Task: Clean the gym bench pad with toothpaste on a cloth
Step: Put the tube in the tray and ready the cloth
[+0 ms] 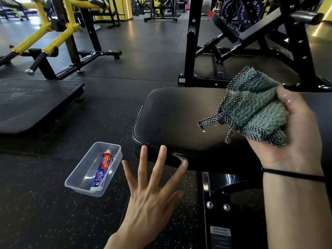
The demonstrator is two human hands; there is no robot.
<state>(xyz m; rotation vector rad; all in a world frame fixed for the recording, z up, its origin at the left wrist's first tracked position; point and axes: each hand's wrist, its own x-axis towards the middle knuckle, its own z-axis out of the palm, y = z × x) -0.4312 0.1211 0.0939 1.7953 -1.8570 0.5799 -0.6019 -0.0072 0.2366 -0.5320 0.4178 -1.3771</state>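
We read Chinese characters on the red-and-blue toothpaste tube (pixel 103 169), which lies in a clear plastic tub (pixel 71 184) on the speckled rubber floor (pixel 36 203) left of the bench pad (pixel 172 119). Our left hand (pixel 150 200) is splayed, straight-fingered and empty, at the pad's front edge. Our right hand (pixel 294 133) clutches a folded green terry cloth (pixel 255 106) with checked trim above the smooth black pad.

Your cloth (pixel 255 106) is a dull teal green, edged with a black-and-white checked trim. The bench pad (pixel 176 119) you see is black, flecked with a few pale specks. The toothpaste tube (pixel 103 169) is red, blue and white, in a clear tub (pixel 79 178). The floor (pixel 36 203) is black with pale speckles; the machine frame (pixel 53 40) is yellow and black.
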